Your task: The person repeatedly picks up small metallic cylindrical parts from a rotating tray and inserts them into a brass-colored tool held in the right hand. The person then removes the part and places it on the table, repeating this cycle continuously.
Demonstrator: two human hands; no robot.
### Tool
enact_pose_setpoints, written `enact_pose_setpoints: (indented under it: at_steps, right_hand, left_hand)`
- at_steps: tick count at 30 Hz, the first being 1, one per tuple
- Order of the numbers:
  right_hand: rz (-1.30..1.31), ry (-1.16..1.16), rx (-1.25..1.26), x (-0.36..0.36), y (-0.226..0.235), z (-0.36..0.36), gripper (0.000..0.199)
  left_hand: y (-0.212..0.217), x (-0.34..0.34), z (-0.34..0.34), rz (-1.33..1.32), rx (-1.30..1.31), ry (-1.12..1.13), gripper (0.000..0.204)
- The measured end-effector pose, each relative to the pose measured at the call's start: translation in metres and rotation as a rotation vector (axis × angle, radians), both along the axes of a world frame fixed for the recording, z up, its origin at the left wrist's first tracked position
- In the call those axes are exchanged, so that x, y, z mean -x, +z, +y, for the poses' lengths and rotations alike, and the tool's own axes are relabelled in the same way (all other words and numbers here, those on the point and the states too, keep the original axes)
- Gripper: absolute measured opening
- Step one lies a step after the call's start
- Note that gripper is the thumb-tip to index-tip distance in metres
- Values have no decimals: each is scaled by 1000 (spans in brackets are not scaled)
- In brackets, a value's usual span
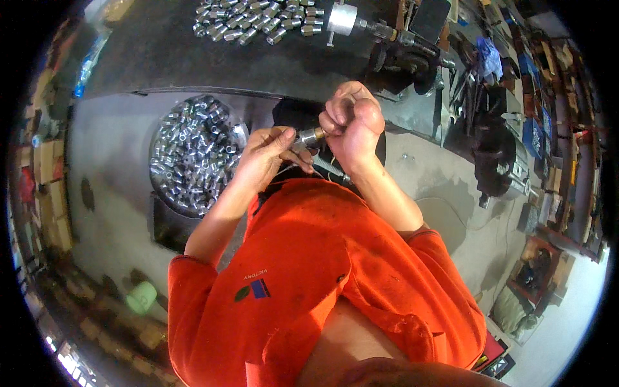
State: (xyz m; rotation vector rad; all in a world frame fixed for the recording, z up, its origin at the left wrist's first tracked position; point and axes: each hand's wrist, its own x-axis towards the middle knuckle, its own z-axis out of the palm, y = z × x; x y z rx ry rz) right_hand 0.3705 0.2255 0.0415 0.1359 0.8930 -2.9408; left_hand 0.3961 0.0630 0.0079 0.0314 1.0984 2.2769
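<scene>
In front of my chest, my left hand (pixel 269 152) is closed, with thumb and fingers pinching a shiny metal fitting (pixel 309 136). My right hand (pixel 353 120) meets the fitting's other end with its fingers curled. A brass-coloured piece (pixel 320 133) shows at those fingertips; the rest of it is hidden. To the left of my left hand stands a round tub (pixel 169 205) heaped with similar fittings (pixel 196 151). More finished-looking metal fittings (pixel 255 22) lie in a group on the dark bench top (pixel 148 55) ahead.
A small machine (pixel 403 51) with a pale cylindrical head (pixel 342 19) sits at the bench's right part. Farther right are a dark heavy machine (pixel 496 158) and a blue cloth (pixel 489 59). A light green container (pixel 141 297) is on the floor at lower left.
</scene>
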Motion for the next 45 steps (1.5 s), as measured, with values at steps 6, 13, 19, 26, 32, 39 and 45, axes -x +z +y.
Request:
enact_pose_setpoints:
  at_steps: [6,13,19,26,32,39,45]
  right_hand:
    - [-59,-29,48,3,-9,-10,14]
    - [-264,-106,156,8,-23,0,11]
    - [-263,-155,134,8,-28,8,12]
    - [-319,-111,118,5,-40,2,14]
    - [-444,-158,257,14,-38,0,12]
    - [-501,52,64,-9,-28,8,13]
    - [-376,74,115,-13,-39,15,15]
  left_hand:
    - [10,2,5,194,286,75,26]
    - [16,9,4,997,962,241,31]
    - [7,18,11,1150,997,231,30]
    - [-1,9,21,920,919,180,28]
    - [4,14,1,1047,1061,176,28]
    - [6,67,-34,1006,1278,250,28]
    - [25,215,12,1440,1400,181,22]
